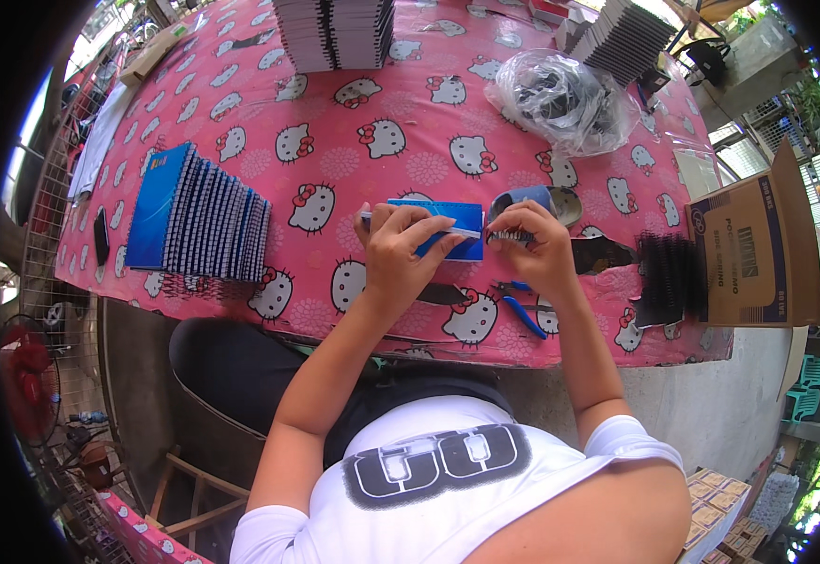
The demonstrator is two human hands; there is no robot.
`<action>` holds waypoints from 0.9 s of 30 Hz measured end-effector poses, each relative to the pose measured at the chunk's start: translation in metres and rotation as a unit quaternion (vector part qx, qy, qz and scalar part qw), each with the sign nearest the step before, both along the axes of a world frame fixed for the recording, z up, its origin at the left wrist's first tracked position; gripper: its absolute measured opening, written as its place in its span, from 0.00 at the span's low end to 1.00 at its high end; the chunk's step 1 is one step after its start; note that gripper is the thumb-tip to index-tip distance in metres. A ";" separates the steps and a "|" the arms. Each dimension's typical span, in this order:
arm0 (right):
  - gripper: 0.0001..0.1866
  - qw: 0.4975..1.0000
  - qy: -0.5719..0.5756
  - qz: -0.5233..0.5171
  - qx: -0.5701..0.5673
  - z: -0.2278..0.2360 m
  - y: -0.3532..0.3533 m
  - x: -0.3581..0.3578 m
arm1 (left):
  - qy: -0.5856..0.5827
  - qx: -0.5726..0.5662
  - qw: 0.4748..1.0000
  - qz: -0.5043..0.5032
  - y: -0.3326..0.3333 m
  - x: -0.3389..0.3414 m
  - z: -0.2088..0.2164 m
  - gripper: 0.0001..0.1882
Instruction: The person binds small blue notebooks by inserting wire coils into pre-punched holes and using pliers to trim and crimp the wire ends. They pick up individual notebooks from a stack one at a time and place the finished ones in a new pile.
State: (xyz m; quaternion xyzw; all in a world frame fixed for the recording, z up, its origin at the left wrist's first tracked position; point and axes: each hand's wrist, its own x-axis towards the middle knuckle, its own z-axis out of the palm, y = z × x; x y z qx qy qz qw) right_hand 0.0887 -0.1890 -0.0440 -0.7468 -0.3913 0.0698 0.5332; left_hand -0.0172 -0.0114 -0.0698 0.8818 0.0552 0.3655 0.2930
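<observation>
My left hand [399, 246] grips a small blue notebook [467, 250] near the table's front edge, its thumb and fingers pressed on the loose pages' edge. At the notebook's right end, my right hand [544, 246] pinches a short dark wire binding coil [510, 236]; whether the coil is threaded into the holes cannot be made out. Just below the right hand lie blue-handled pliers [525, 316]. Behind that hand sits a round grey-blue object [523, 198], partly hidden by the fingers.
A leaning stack of blue coil-bound notebooks [217, 221] stands at left. Black binding coils [666, 277] lie beside an open cardboard box [749, 246] at right. Farther back are a clear plastic bag [565, 103] and notebook stacks [335, 36]. A pink patterned cloth [382, 188] covers the table.
</observation>
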 end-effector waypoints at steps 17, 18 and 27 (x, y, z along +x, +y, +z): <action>0.09 0.982 -0.153 -0.029 -0.103 0.009 0.016 -0.008 | -0.003 -0.029 0.999 0.018 0.000 0.000 -0.006 0.10; 0.10 0.978 -0.179 -0.045 -0.102 0.010 0.018 -0.009 | -0.005 -0.031 0.999 0.017 0.000 0.000 -0.008 0.10; 0.06 0.977 -0.184 -0.059 -0.091 0.007 0.023 -0.010 | -0.032 -0.009 0.999 0.027 0.000 0.002 -0.005 0.11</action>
